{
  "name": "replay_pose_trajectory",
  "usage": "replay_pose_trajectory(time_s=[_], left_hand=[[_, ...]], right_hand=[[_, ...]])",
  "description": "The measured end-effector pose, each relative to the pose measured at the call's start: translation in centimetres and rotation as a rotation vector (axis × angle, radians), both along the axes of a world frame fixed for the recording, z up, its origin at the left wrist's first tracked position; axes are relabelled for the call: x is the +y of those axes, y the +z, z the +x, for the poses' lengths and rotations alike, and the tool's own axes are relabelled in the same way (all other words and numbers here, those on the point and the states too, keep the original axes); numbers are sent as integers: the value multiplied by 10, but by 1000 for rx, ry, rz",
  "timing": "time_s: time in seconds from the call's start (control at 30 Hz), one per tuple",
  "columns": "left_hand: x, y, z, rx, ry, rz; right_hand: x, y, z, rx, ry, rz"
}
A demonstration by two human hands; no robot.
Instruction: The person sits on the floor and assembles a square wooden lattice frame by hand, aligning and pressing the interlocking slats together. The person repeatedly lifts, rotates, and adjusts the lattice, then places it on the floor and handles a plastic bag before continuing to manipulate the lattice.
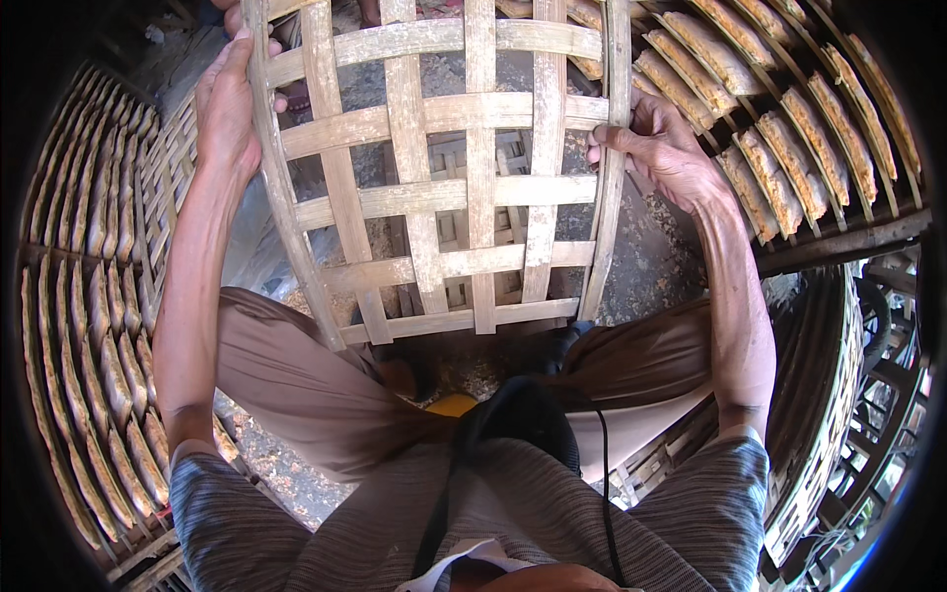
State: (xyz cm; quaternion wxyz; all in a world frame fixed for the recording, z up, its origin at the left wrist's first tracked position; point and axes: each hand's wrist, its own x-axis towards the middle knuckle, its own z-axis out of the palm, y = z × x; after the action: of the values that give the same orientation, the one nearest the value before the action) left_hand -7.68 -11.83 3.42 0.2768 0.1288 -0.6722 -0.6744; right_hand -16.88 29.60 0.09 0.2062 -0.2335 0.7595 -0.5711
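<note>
A woven bamboo lattice tray [480, 128] hangs tilted in front of me above my bent legs, its wide slats crossing with open gaps between them. My left hand [229, 109] is closed on its left side rail near the top. On the opposite rail my right hand [656, 148] grips lower down, the thumb over the front and the other fingers partly hidden behind. The tray's top end runs out of the picture. No pieces lie on the slats that show.
Racks with rows of flat, whitish-orange pieces stand along the left [118, 385] and upper right [789, 158]. More woven trays [834, 395] are stacked at lower right. Another lattice [454, 232] shows through the gaps. Crumbs litter the floor [286, 459].
</note>
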Motion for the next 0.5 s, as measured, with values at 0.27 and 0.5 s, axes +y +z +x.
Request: replay_pose_trajectory(time_s=[0.27, 0.5], left_hand=[[0, 0, 2, 18, 16, -23], [-10, -2, -2, 5, 36, -18]], right_hand=[[-13, -11, 0, 73, -3, 61], [-14, -7, 2, 125, -49, 128]])
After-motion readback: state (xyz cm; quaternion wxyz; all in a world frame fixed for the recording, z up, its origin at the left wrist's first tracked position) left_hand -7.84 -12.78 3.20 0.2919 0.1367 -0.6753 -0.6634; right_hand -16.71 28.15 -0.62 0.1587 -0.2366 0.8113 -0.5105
